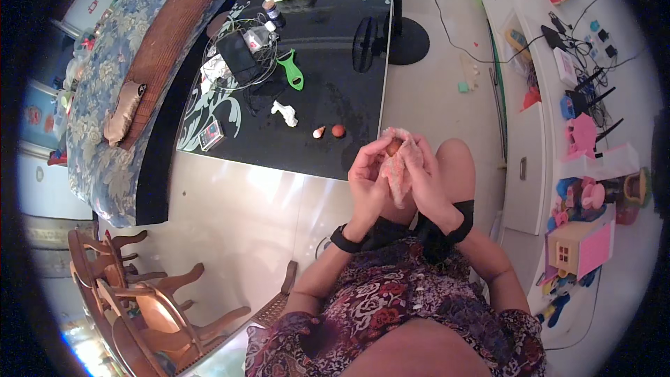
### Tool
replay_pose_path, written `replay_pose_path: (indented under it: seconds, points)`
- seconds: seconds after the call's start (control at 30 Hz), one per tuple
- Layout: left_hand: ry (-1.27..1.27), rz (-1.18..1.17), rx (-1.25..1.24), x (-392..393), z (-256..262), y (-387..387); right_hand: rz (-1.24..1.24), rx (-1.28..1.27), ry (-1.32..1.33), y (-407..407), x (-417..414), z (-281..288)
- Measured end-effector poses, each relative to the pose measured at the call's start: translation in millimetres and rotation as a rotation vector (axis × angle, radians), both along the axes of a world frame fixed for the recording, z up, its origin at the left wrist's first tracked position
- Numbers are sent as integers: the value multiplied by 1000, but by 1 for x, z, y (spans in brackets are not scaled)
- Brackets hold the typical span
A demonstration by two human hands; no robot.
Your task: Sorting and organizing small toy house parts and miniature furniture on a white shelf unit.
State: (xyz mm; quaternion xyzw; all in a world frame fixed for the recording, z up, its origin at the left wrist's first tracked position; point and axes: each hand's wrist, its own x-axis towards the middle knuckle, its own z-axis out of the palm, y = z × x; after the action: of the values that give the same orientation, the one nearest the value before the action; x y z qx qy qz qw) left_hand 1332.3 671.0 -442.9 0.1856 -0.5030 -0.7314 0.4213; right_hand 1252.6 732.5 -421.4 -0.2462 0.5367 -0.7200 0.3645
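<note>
Both hands are raised together in front of my knees, just off the table's near right corner. My left hand point(367, 170) grips one side of a pink-and-white fluffy cloth point(397, 184). From the other side my right hand point(430, 188) pinches the same cloth, its thumb lying over it. A small brownish-red round object point(394, 147) shows between the fingers, partly wrapped by the cloth. On the black glossy table point(335, 159) beside my hands sit a small reddish ball point(338, 130) and a little cone-shaped piece point(319, 132) with a white end.
A crumpled white tissue point(285, 113), a green handled tool point(292, 70), a small box point(211, 135) and coiled cables point(272, 65) lie on the table. A black fan point(408, 42) stands beyond its right edge. Toys and a router crowd the white cabinet point(528, 167) at right; wooden chairs point(162, 309) stand lower left.
</note>
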Motion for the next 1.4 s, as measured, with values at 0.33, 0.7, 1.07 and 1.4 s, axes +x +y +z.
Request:
replay_pose_path:
  seconds: [0.33,0.7,1.07,1.4]
  points:
    - [58,-78,28,1,2,3,108,-3,-341,2,-22,-2]
    - [-121,-124,-88,6,3,-9,104,21,-264,0,-25,-9]
    - [-145,-193,-245,9,0,-13,71,70,-216,2,-27,-13]
    - [-77,-3,-73,1,-1,4,-141,44,-103,-5,-10,2]
